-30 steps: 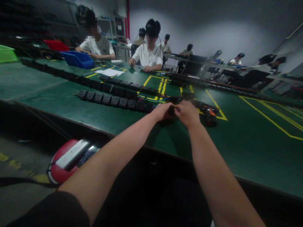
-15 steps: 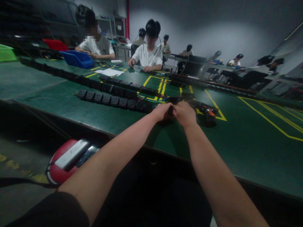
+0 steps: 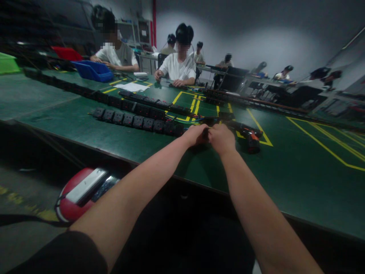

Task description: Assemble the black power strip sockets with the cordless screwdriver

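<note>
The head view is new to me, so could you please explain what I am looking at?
There is no machine here: a camera worn on a person's head looks forward and down at their bare hands. The left hand holds a dark piece, mostly hidden; the right hand meets it, though whether it also grips I cannot tell. On the green table lie rows of black sockets, some papers, a blue bin and, right of the hands, a black-and-orange drill. Other people sit beyond.
</note>
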A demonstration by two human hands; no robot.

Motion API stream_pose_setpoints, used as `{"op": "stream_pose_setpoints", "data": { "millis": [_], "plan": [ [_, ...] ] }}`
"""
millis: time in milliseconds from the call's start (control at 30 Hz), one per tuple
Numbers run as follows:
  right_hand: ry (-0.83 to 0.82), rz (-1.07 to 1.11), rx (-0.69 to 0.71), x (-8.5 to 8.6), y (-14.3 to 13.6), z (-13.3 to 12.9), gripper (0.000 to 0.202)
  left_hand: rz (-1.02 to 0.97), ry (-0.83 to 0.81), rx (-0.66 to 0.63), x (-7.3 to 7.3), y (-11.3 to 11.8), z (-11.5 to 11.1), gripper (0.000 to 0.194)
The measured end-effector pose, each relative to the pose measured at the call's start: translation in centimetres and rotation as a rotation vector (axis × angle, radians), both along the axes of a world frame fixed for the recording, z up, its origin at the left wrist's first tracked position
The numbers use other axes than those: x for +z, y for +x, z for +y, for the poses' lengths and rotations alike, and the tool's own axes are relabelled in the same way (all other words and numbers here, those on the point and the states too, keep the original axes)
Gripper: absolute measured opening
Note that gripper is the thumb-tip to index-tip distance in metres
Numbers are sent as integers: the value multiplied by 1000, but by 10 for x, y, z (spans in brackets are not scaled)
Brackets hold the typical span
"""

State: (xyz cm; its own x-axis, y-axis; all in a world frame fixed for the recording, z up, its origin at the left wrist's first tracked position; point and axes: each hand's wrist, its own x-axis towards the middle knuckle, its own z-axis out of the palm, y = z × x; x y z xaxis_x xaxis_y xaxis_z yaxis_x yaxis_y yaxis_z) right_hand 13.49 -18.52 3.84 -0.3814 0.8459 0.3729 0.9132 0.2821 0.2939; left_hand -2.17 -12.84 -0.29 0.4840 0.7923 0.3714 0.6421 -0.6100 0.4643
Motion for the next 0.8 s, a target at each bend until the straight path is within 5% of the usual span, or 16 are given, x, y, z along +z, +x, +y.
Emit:
{"op": "stream_pose_setpoints", "data": {
  "millis": [800],
  "plan": [
    [17,59,-59,-4,-9,-1,32,-16,48,12,-6,1,3,51]
  ]
}}
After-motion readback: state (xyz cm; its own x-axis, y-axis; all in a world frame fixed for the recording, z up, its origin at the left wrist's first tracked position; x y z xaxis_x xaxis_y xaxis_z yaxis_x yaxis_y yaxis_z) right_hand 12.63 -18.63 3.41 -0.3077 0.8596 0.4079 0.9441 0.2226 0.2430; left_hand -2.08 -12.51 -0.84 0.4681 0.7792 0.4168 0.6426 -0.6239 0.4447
